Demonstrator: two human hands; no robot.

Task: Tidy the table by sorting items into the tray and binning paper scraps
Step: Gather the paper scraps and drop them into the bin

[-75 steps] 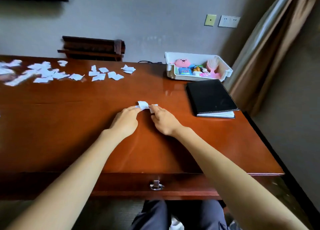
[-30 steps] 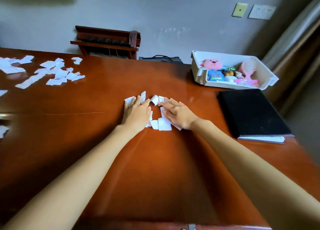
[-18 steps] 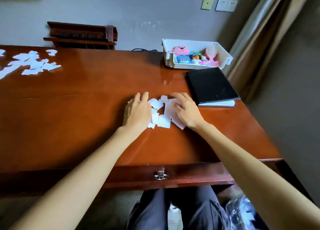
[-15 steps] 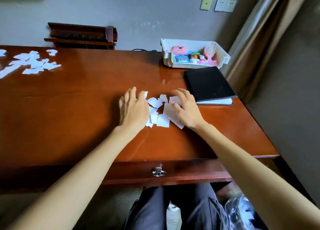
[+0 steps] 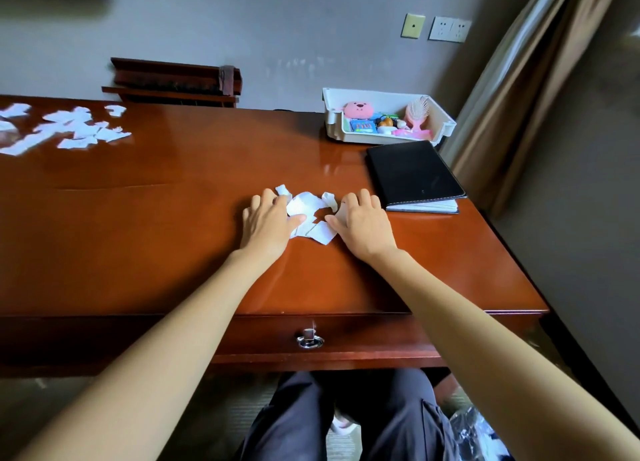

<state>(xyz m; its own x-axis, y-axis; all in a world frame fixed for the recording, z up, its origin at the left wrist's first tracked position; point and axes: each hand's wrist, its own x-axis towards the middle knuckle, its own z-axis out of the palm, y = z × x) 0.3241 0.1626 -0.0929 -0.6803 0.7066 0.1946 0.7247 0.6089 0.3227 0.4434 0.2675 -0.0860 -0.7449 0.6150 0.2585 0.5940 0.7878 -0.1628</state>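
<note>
A small heap of white paper scraps lies on the brown desk, between my two hands. My left hand rests on the heap's left side, fingers curved over the scraps and thumb against them. My right hand lies on the right side, fingers bent over the edge of the pile. More white scraps are scattered at the far left of the desk. The white tray at the back right holds a pink toy, a pink brush and small items.
A black notebook lies just right of my right hand, in front of the tray. A curtain hangs past the desk's right edge. A drawer with a metal pull is below the front edge. A plastic bag shows on the floor.
Both hands have pushed the scraps closer together into a tighter heap, with fingers curling over it. Earlier, a few scraps were drawn in from the far group.
</note>
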